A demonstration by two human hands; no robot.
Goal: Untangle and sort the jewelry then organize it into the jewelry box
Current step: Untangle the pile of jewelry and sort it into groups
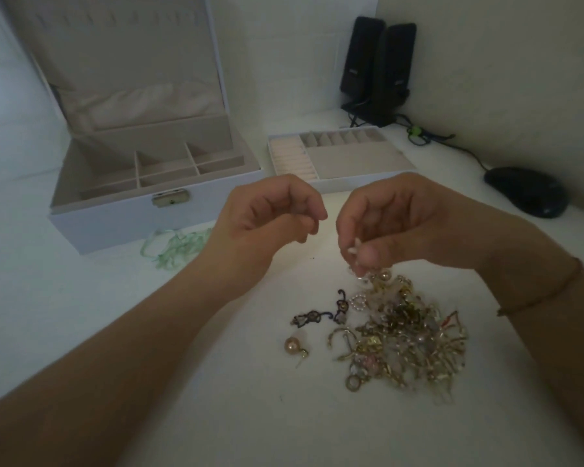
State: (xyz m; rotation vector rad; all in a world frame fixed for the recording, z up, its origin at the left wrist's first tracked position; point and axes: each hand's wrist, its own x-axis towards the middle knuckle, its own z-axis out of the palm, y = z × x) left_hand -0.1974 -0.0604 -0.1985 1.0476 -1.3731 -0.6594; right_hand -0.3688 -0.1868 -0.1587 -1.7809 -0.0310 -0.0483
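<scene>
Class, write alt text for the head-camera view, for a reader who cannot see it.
Two bare hands hover over a tangled pile of jewelry on a white table; the right hand pinches a small piece at the pile's top, while the left hand is curled and seems empty. Behind stand an open jewelry box and its removed tray, both empty.

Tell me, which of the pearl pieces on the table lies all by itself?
The large pearl earring at the pile's left edge. It lies alone on the white table, apart from the tangled jewelry pile; the other big pearl sits under the right hand.
</scene>
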